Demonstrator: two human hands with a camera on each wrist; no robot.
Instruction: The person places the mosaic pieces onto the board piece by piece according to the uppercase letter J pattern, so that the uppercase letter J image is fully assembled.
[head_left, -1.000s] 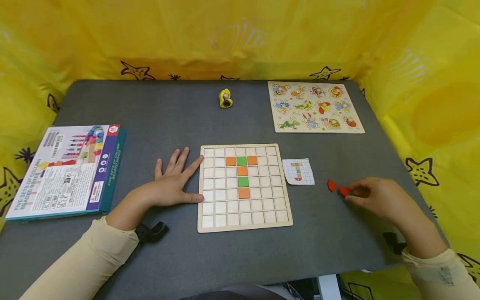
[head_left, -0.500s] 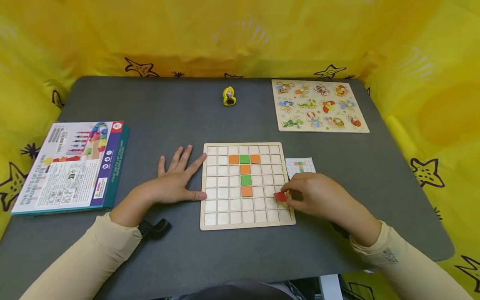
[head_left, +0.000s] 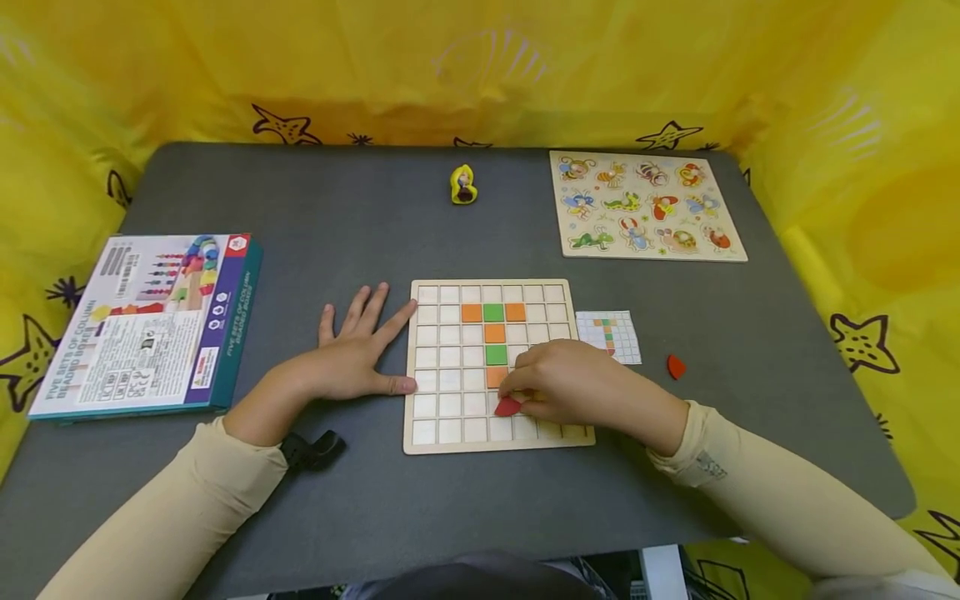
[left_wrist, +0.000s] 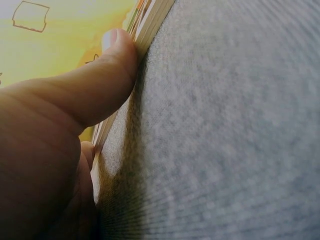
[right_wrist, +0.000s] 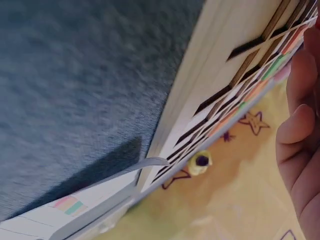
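A wooden grid board lies on the table, with several orange and green square tiles set in a T shape. My right hand pinches a red rounded tile over the board, just below the lowest orange tile. Spread out on the table, my left hand touches the board's left edge with thumb and index finger. Right of the board is a small pattern card with a coloured T drawn on squares. Beyond it lies a second red tile.
A boxed bead set lies at the left of the grey table. Toward the back are a small yellow figure and a wooden insect puzzle. Yellow printed cloth surrounds the table's back and sides.
My right hand has picked up one of the two red tiles at the right and carried it left over the board. My left hand stays at the board's edge.
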